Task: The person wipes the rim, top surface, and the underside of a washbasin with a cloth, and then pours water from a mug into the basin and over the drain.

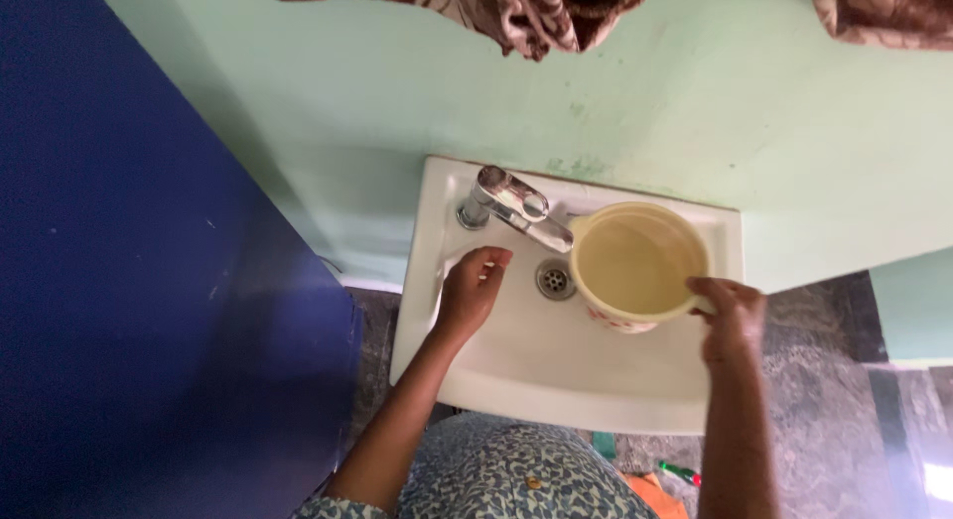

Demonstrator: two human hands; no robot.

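Looking straight down at a small white sink fixed to a pale green wall. A cream plastic mug sits in the right half of the basin, right under the spout of the chrome tap, with the spout end just over its rim. Looks like there's some water in it, though it's hard to say how much since the inside is the same yellowish colour all over. There's a bit of red pattern low on the mug's outside.

The right hand is on the mug's near right side, fingers curled over the rim and grasping it at the handle end. The left hand is inside the basin on the left, below the tap, fingers loosely curled and holding nothing; its fingertips are close to the basin's left slope, can't tell if they touch it.

The drain sits between the left hand and the mug, just beside the mug's left wall. A dark blue panel fills the left side, brown patterned cloth hangs at the top, and a grey speckled floor shows below right.
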